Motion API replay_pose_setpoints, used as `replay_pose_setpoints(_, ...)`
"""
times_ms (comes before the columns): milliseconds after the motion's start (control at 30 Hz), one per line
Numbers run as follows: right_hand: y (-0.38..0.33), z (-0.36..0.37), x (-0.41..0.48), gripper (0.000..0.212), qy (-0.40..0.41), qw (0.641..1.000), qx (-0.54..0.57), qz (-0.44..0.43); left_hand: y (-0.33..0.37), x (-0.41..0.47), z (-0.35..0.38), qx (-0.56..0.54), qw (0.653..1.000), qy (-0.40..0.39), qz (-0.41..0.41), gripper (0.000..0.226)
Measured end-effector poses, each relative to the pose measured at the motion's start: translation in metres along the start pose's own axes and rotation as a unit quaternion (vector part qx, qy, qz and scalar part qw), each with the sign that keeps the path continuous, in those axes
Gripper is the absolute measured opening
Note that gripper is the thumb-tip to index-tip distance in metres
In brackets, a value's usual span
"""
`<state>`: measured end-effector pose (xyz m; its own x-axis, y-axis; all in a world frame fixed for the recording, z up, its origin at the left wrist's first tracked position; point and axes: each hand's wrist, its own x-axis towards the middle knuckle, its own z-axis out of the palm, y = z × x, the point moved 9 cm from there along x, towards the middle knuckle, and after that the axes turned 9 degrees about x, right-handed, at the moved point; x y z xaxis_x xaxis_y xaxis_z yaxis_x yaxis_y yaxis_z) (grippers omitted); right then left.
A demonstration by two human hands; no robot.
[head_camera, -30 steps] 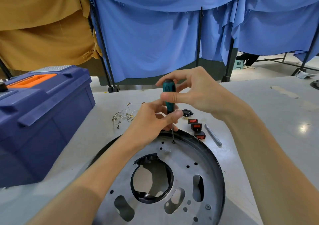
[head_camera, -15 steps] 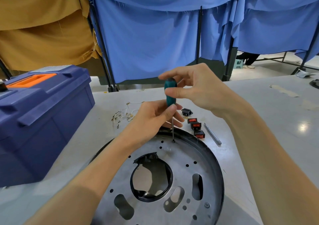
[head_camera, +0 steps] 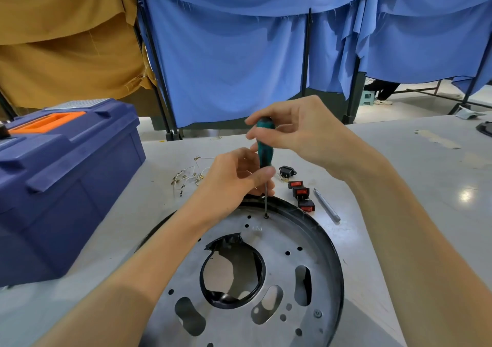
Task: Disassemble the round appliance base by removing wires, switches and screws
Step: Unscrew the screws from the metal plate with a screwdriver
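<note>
The round appliance base (head_camera: pixel 287 242), a grey metal disc with a black rim and a large central hole, lies on the table in front of me. A green-handled screwdriver (head_camera: pixel 265 147) stands upright with its tip on a screw (head_camera: pixel 266 216) near the disc's far edge. My right hand (head_camera: pixel 300 131) pinches the top of the handle. My left hand (head_camera: pixel 237 179) holds the lower handle and shaft, thumb across it. Another screw (head_camera: pixel 317 313) sits at the disc's near right. Three red rocker switches (head_camera: pixel 301 192), a black socket (head_camera: pixel 287 171) and loose white wires (head_camera: pixel 189 175) lie on the table beyond.
A large blue toolbox (head_camera: pixel 61 176) with an orange handle stands at the left, close to my left forearm. A grey pen-like tool (head_camera: pixel 327 205) lies right of the switches. The grey table (head_camera: pixel 426 187) stretches to the right. Blue and tan curtains hang behind.
My right hand has shifted its fingers round the screwdriver's top and my left thumb has moved along the handle; the screwdriver stays upright on the same screw.
</note>
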<state>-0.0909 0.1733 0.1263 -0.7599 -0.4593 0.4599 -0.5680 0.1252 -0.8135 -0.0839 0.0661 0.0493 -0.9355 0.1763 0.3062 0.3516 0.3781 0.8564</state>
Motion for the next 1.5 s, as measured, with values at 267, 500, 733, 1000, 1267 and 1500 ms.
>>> replay_pose_setpoints(267,0.000,-0.005,0.002,0.032,0.023,0.999,-0.040,-0.004,0.004,-0.002,0.007,0.008,0.999,-0.040,0.009,0.015)
replay_pose_setpoints(500,-0.001,0.003,0.000,0.022,0.003,0.999,-0.051,-0.006,0.006,-0.004,0.003,0.020,1.000,-0.017,0.004,0.040)
replay_pose_setpoints(733,0.004,-0.003,0.002,0.022,0.008,1.000,-0.018,0.008,0.000,-0.002,0.003,-0.003,1.000,-0.008,-0.011,0.016)
replay_pose_setpoints(1000,0.000,-0.002,0.002,0.028,0.007,0.999,-0.032,-0.006,0.003,-0.002,0.005,-0.037,0.999,-0.039,0.004,0.014)
replay_pose_setpoints(1267,-0.004,0.004,0.001,0.022,0.011,0.997,-0.079,-0.019,0.003,-0.001,0.000,-0.042,0.999,-0.005,-0.001,0.033)
replay_pose_setpoints(1500,-0.002,0.007,0.000,0.019,-0.005,0.998,-0.055,-0.010,-0.002,0.001,-0.003,-0.030,0.999,0.026,-0.002,0.028)
